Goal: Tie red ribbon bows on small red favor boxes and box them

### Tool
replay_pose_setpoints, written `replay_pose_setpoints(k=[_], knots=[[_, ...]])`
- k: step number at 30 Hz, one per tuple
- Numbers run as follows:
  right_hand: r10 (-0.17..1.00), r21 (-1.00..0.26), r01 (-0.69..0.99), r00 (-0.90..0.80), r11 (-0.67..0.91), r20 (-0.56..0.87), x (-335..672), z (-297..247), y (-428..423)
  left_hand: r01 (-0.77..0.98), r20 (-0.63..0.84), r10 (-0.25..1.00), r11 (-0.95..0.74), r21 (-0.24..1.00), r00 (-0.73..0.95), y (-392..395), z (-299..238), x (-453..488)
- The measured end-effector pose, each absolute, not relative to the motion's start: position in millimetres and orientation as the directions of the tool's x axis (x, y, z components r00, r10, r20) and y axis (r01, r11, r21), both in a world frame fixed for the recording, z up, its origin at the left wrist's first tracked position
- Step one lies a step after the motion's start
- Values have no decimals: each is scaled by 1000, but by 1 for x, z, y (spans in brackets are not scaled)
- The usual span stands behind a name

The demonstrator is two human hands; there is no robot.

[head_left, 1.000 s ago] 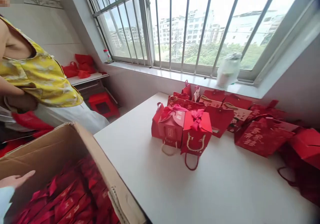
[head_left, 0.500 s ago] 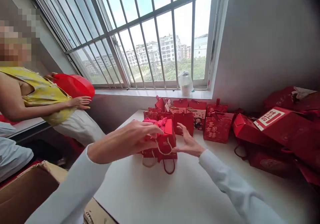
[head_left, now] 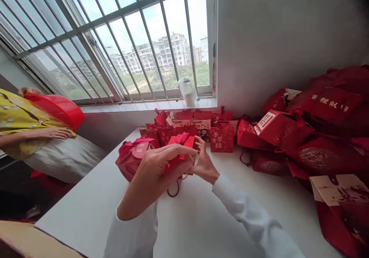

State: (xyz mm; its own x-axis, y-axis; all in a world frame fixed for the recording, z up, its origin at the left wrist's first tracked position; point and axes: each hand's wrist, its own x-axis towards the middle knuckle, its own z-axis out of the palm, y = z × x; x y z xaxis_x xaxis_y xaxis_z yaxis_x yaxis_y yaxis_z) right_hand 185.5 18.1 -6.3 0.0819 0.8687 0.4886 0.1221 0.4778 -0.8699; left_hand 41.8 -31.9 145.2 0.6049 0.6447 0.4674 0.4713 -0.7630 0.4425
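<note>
A red gift box (head_left: pixel 187 142) with a dark pink bow on top stands on the white table. My left hand (head_left: pixel 157 173) is in front of it, fingers and thumb curved about its near upper part and hiding most of it. My right hand (head_left: pixel 205 165) is at the box's right side, fingers and thumb apart, its fingertips close to those of my left hand. A dark red loop handle (head_left: pixel 173 190) hangs below onto the table. Just left of my left hand sits a many-sided red box (head_left: pixel 131 154) with a pink ribbon.
Red paper bags (head_left: pixel 221 139) stand in rows at the back of the white table (head_left: pixel 190 223). Red boxes and bags (head_left: pixel 319 158) are heaped at right. A clear-bagged container (head_left: pixel 188 92) sits on the sill. At left a person (head_left: pixel 31 127) holds a red basin (head_left: pixel 57 108).
My view has turned right, bringing more of the heap into sight. My hands have come closer together around the gift box. The many-sided box now shows at left.
</note>
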Motion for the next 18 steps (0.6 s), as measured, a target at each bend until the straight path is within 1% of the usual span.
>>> replay_pose_setpoints(k=[2,3,6,9,12,15,18], knots=[[869,-884,156,176,440,463,203,-25,-11,468,455,679,-730,498,575,-29,127,39],[861,-896,190,256,401,440,211,-36,-26,472,428,699,-708,525,573,-27,117,40],[807,-931,274,475,243,351,225,-73,-73,492,276,751,-618,613,600,-18,81,51],[791,-947,290,544,136,280,228,-95,-114,502,124,782,-504,703,611,-14,45,65],[778,-953,282,572,114,262,233,-93,-143,497,27,798,-401,769,602,-17,19,74],[785,-973,217,587,81,196,248,-80,-151,483,16,812,-363,797,584,-22,6,80],[751,-969,247,636,16,175,267,-70,-138,480,86,830,-400,781,551,-22,0,88]])
